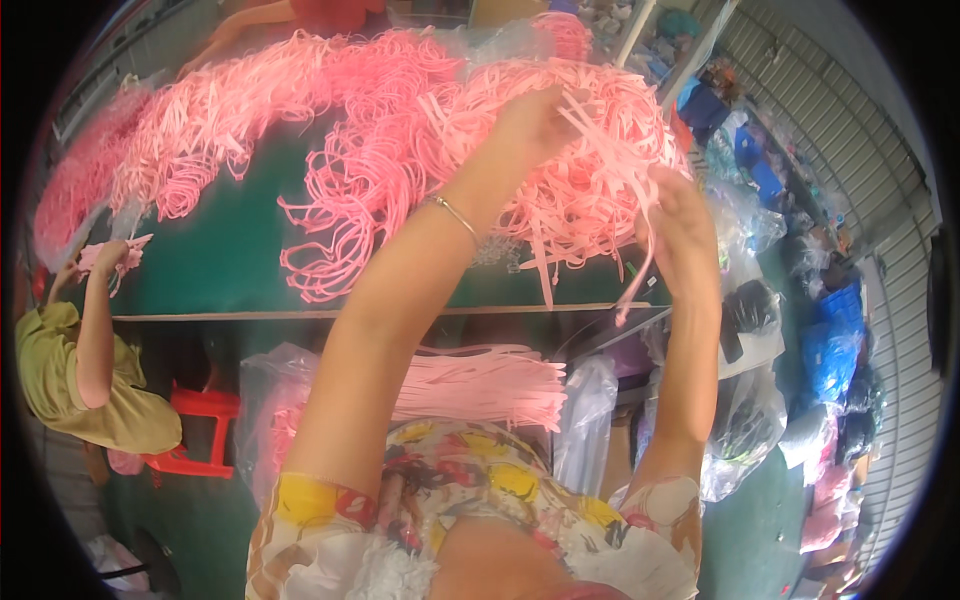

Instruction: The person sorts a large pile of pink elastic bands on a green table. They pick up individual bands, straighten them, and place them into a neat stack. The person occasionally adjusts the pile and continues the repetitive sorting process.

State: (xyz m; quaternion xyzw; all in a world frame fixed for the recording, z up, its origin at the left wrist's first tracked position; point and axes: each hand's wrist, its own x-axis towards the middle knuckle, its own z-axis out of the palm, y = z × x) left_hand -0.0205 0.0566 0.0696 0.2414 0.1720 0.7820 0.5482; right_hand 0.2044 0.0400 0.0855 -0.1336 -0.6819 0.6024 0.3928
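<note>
A large tangled pile of pink flat straps (560, 210) lies at the right end of the green table. My left hand (542, 120) reaches over it, fingers closed on a few pale pink straps (608, 148) pulled out of the heap. These straps run across to my right hand (682, 225), at the pile's right edge, whose fingers are bent round them. A loose end hangs below my right hand. Across my lap lies a straightened bundle of pink straps (485, 385). Both hands are slightly blurred.
More pink cords (375, 170) heap along the table (230, 260). At the left a person in an olive top (110, 385) handles pink pieces near a red stool (205, 430). Another person in red stands across the table. Plastic bags (745, 430) and bundles crowd the right side.
</note>
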